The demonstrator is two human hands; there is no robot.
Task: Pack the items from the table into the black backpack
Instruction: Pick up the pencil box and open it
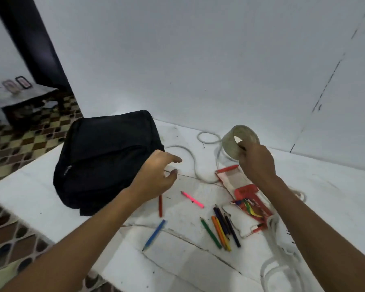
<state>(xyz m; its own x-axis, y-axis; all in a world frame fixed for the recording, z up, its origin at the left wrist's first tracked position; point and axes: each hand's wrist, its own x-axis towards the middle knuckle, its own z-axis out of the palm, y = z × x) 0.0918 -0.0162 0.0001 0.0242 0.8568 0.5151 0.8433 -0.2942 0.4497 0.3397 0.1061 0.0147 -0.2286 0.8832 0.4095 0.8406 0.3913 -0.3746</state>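
1. A white table (325, 186) fills the lower view, its top cracked and scuffed, pushed against a pale wall; patterned floor tiles show to the left

2. A black backpack (105, 161) lies flat on the table's left part, front pocket facing up. Its zips look closed, though the dark fabric makes that hard to confirm

3. A white cord (190, 157) snakes across the table beside the backpack and loops again near the lower right edge

4. The right hand (256, 160) is raised above the table, its fingers curled round a roll of clear tape (239, 142), one finger hooked into the roll's hollow centre

5. The left hand (156, 178) hovers just beside the backpack's right edge, fingers spread loose and holding nothing

6. A red pencil box (242, 190) lies open below the right hand, a few pencils inside it

7. Loose coloured pencils lie between the arms: a pink one (192, 199), a red one (160, 206) partly under the left hand, a blue one (154, 232), and a close bunch (221, 228) of green, orange, yellow and dark ones

8. The step in hand appears to be stowing the tape. To do it well, the free left hand should probably find a zip pull and open a compartment wide, steadying the bag, before the right hand carries the roll across above the cord and lowers it inside instead of dropping it
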